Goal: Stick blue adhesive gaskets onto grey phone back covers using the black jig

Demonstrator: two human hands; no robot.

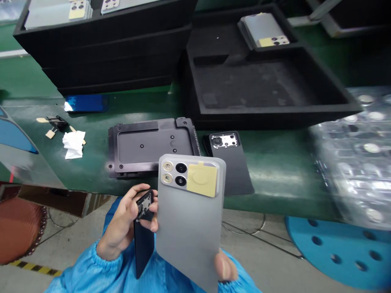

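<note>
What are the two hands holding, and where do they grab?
The left hand grips a black phone part near its top. The right hand pinches the grey phone back cover at its bottom edge.

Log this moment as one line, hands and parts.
left hand: holds black phone part | right hand: holds grey phone back cover, yellow sticker on | metal fixture on green table

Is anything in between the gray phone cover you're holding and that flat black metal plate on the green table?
Nothing visible. The gray phone cover, held in the right hand, sits just in front of the black metal plate, with only open air between them.
</note>
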